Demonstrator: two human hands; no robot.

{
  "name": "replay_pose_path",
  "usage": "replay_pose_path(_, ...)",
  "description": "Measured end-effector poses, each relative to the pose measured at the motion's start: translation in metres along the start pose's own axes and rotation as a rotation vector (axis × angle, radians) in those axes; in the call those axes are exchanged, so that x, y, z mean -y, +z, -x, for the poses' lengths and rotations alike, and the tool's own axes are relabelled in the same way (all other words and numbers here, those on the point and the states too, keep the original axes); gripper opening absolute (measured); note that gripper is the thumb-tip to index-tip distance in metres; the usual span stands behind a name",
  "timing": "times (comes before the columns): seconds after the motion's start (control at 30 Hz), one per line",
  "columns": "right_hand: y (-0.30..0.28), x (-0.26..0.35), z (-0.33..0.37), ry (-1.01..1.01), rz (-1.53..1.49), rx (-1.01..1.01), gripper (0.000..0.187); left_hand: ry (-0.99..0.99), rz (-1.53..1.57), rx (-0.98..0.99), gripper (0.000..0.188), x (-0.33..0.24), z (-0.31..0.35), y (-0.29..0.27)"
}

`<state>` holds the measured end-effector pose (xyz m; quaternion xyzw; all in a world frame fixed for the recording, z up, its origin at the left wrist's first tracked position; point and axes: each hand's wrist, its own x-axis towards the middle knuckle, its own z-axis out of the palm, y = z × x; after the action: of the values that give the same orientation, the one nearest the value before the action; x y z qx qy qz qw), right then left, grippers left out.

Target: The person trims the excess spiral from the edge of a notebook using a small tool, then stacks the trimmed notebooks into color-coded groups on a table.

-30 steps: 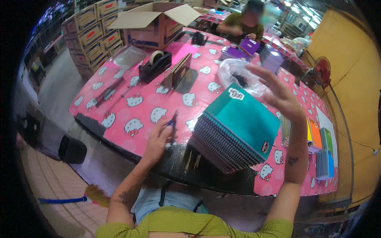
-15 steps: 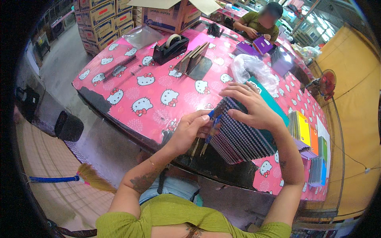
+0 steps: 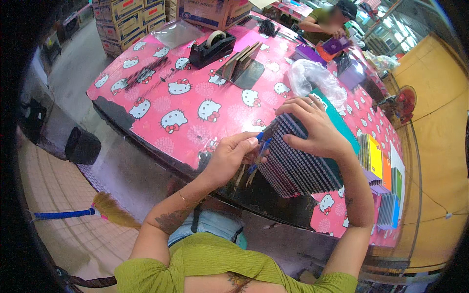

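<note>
My left hand [image 3: 233,155] is closed around blue-handled pliers [image 3: 264,148], whose jaws point at the upper left corner of a stack of spiral notebooks [image 3: 299,158]. The stack's rows of wire binding face me, and a teal cover [image 3: 336,115] shows on its far side. Across the top of the stack lies my right hand [image 3: 316,123], fingers spread and thumb apart, resting against the bindings. Whether the plier jaws touch a wire cannot be made out.
A black tape dispenser [image 3: 212,50], an upright holder [image 3: 243,67], and loose black coils [image 3: 146,73] lie on the pink table. A plastic bag [image 3: 315,80] sits beyond the stack; colourful notebooks [image 3: 375,156] stand right. A co-worker [image 3: 326,27] handles purple notebooks across the table.
The pliers have turned slightly at the stack's corner, and my right hand has shifted a little right and down. The co-worker has leaned and lifted a purple notebook.
</note>
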<state>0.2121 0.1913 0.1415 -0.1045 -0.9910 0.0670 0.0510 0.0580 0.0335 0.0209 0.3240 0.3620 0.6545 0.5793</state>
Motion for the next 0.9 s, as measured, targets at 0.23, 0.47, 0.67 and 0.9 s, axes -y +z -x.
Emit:
replay_pose_path(0.23,0.002,0.0,0.001,0.007,0.007,-0.015,0.05,0.095,-0.362,-0.1,0.037,0.001,-0.002,0.001)
replay_pose_path(0.47,0.0,0.002,-0.001,0.016,0.006,-0.003,0.049,0.095,-0.143,-0.045,0.037,0.01,0.0,-0.001)
replay_pose_path(0.67,0.001,0.002,0.0,0.037,0.006,-0.011,0.05,0.099,-0.475,-0.087,0.04,0.005,0.0,-0.004)
replay_pose_path(0.9,0.002,0.0,0.0,0.022,-0.001,-0.025,0.05,-0.098,-0.039,-0.09,0.039,0.002,-0.001,0.002)
